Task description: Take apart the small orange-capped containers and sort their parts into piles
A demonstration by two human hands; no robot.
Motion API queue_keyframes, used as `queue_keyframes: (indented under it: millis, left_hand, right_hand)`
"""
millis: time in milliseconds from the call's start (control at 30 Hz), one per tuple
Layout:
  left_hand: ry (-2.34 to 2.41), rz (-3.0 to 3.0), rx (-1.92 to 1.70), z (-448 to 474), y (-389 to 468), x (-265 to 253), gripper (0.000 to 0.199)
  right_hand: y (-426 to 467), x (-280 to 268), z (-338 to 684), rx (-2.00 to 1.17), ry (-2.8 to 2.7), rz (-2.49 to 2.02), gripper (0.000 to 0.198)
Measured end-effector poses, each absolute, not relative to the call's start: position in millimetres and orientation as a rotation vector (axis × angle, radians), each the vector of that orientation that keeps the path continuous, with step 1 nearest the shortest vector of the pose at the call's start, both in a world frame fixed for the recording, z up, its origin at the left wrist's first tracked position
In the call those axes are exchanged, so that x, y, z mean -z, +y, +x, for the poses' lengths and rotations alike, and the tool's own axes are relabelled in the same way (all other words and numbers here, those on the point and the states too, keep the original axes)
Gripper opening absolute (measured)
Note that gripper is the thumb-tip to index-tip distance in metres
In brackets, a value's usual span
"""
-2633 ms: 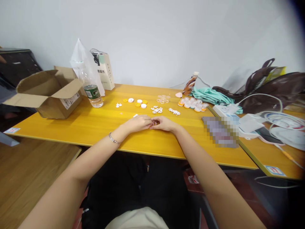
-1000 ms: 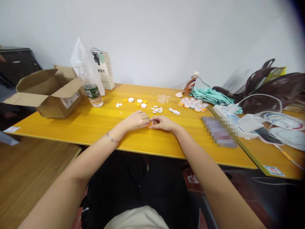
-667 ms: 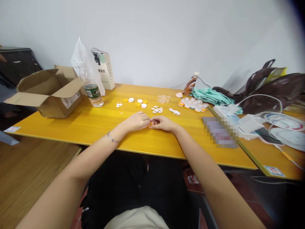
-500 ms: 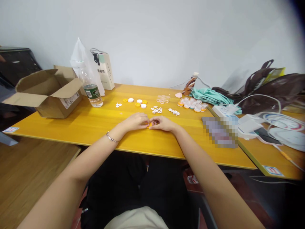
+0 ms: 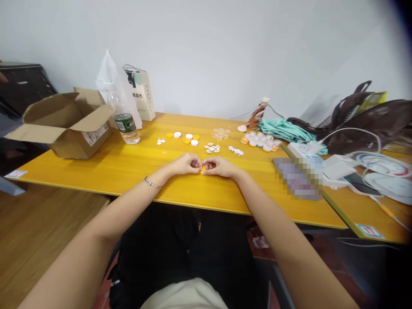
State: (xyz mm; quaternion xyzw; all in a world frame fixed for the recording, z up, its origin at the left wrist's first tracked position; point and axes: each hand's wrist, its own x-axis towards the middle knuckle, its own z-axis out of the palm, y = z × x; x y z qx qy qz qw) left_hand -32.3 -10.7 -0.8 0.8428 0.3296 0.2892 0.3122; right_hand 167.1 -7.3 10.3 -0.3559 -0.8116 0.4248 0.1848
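Close to the table's front edge, my left hand (image 5: 188, 164) and my right hand (image 5: 217, 166) meet over a small round orange plastic piece (image 5: 202, 169). Both hands have their fingers closed on it, and most of it is hidden by them. Beyond the hands lie white patterned plastic pieces (image 5: 212, 148), with another row of white pieces (image 5: 236, 150) to the right. Yellow and white round discs (image 5: 194, 142) sit further left, near a few tiny white parts (image 5: 161, 141). Clear round covers (image 5: 220, 134) are grouped at the back.
An open cardboard box (image 5: 75, 137) and a water bottle (image 5: 126, 124) stand at left, a paper bag (image 5: 144, 94) behind. Clear-topped orange round pieces (image 5: 260, 140), a drink bottle (image 5: 257, 113) and teal cloth (image 5: 286, 129) are at right, near a power strip (image 5: 304, 156) with cables.
The fingers of my left hand have curled in more at the orange piece. My right hand stays nearly still, and the view has shifted slightly.
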Motion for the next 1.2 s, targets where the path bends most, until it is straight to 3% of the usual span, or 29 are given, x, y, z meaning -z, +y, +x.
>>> queue_keyframes:
  millis: [1200]
  left_hand:
    - [0.839, 2.201, -0.81, -34.9, -12.0, -4.4, 0.016]
  right_hand:
    - [-5.4, -8.7, 168.1, -1.193, -2.29, -0.97, 0.035]
